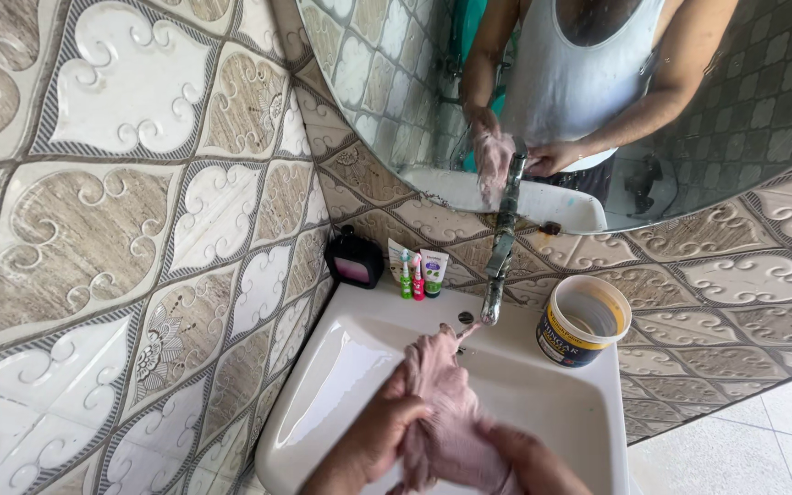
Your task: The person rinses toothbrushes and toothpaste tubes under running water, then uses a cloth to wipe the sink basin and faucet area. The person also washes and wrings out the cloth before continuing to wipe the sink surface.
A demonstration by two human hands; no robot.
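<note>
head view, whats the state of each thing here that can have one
pale pink wet cloth: bunched, gripped by both hands over the basin
left hand: closed on the cloth
right hand: closed on the cloth
tall metal tap: no water seen running
white ceramic sink: basin wet, no standing water
round open white tub: lid off, upright on the sink rim
small dark bottle: upright
two small tubes: standing, capped
</note>
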